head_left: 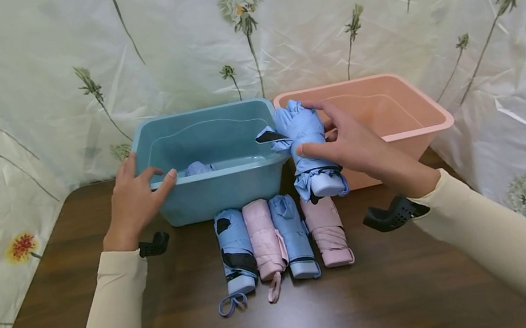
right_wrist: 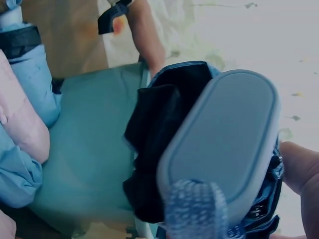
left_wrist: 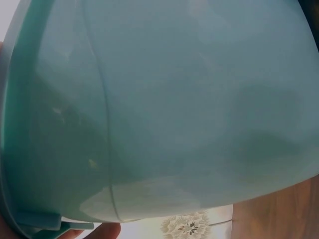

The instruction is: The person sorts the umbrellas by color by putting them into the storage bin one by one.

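Observation:
My right hand (head_left: 341, 133) grips a folded light-blue umbrella (head_left: 307, 130), its fabric loose and a black flap hanging out. It is held above the table, where the two bins meet, and its pale blue handle end (right_wrist: 224, 144) faces the right wrist camera. The left hand (head_left: 135, 200) holds the near left corner of the teal bin (head_left: 225, 187), fingers by the side handle (left_wrist: 40, 220) and thumb over the front rim. Inside that bin, a bit of blue-violet fabric (head_left: 198, 168) shows; the front wall hides the rest.
A peach bin (head_left: 423, 120) stands right of the teal one. Lined up before the bins are a blue-and-black umbrella (head_left: 234, 244), a pink umbrella (head_left: 263, 239), a blue umbrella (head_left: 296, 237) and a dusty-pink umbrella (head_left: 328, 234). A flower-print curtain (head_left: 172, 57) hangs behind the wooden table (head_left: 191, 327).

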`<act>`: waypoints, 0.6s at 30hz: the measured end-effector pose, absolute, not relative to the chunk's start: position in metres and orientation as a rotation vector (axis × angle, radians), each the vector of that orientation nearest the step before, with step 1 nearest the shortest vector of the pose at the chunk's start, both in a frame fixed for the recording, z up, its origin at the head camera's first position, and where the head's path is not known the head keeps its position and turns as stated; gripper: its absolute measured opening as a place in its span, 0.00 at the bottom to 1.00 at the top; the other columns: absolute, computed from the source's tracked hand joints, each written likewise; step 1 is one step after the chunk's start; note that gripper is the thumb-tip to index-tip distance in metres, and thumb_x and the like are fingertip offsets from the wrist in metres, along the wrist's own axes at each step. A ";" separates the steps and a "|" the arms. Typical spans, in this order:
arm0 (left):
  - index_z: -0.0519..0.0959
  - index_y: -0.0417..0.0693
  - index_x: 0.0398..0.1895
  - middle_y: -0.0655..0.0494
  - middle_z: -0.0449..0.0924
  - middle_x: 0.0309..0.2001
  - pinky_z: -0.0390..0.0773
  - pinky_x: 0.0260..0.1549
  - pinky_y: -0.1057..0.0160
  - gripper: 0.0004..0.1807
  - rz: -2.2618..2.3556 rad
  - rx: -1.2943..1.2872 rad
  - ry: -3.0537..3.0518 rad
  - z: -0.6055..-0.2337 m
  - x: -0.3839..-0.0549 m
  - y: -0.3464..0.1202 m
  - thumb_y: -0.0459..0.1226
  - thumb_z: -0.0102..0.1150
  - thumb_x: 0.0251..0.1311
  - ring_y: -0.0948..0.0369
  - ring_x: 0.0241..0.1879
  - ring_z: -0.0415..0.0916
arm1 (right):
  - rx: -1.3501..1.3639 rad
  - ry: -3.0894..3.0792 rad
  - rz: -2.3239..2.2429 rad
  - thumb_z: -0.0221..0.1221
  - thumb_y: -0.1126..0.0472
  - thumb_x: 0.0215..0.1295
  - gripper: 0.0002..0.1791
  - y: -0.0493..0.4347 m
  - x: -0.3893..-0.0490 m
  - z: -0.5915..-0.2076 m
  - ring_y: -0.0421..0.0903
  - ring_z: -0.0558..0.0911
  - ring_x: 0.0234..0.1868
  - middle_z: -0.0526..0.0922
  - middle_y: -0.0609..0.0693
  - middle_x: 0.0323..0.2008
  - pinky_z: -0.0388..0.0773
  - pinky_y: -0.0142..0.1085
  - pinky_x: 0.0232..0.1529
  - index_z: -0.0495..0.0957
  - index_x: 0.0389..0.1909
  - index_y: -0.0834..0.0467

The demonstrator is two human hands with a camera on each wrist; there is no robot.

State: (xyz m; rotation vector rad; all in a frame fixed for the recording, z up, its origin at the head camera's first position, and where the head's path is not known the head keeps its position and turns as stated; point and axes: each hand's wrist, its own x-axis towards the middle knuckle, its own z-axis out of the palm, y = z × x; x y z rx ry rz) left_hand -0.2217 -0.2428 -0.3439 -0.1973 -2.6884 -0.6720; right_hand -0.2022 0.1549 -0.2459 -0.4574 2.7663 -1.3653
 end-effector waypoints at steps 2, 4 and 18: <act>0.81 0.40 0.47 0.37 0.47 0.74 0.55 0.58 0.29 0.36 -0.674 -0.198 -2.685 -0.345 -0.222 -0.242 0.63 0.45 0.63 0.38 0.72 0.44 | -0.467 2.759 -1.366 0.67 0.43 0.56 0.45 0.152 -0.208 -0.245 0.49 0.81 0.40 0.76 0.56 0.45 0.80 0.41 0.36 0.55 0.72 0.38; 0.81 0.40 0.47 0.37 0.47 0.74 0.55 0.58 0.29 0.36 -0.669 -0.196 -2.686 -0.345 -0.222 -0.242 0.64 0.45 0.63 0.38 0.72 0.44 | -0.467 2.756 -1.367 0.67 0.44 0.56 0.45 0.149 -0.213 -0.243 0.50 0.81 0.40 0.76 0.58 0.45 0.81 0.41 0.36 0.55 0.72 0.39; 0.82 0.39 0.46 0.36 0.48 0.74 0.56 0.58 0.30 0.35 -0.664 -0.205 -2.679 -0.345 -0.221 -0.241 0.62 0.46 0.64 0.38 0.72 0.45 | -0.396 2.674 -1.442 0.65 0.44 0.58 0.46 0.127 -0.261 -0.233 0.53 0.81 0.43 0.76 0.59 0.49 0.80 0.42 0.40 0.52 0.74 0.39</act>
